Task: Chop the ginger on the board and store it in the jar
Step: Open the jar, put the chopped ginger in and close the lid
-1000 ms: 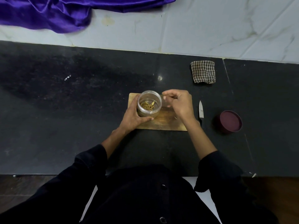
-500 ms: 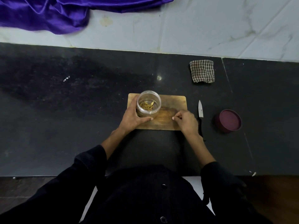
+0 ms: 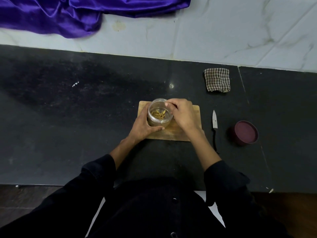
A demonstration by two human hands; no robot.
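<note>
Surface: black stone surface (image 3: pixel 68 134); purple satin cloth (image 3: pixel 68 12) far left on the pale tiles.
Board: small wooden chopping board (image 3: pixel 193 115), centre, bare where it shows.
Jar: clear round plastic jar (image 3: pixel 154 123) on the board's left part; left hand (image 3: pixel 143 127) wraps its side.
Ginger: yellow ginger strips (image 3: pixel 158 115) lie in the jar.
Right hand (image 3: pixel 181 115): half a second ago low at the board's near edge; now at the jar rim, fingertips pinched together, load too small to tell.
Reading: probably a late transfer of scraps.
Aside: maroon round lid (image 3: pixel 246 133) and small steel knife (image 3: pixel 214 121) right of the board, unheld; checked folded cloth (image 3: pixel 217 81) far right.
</note>
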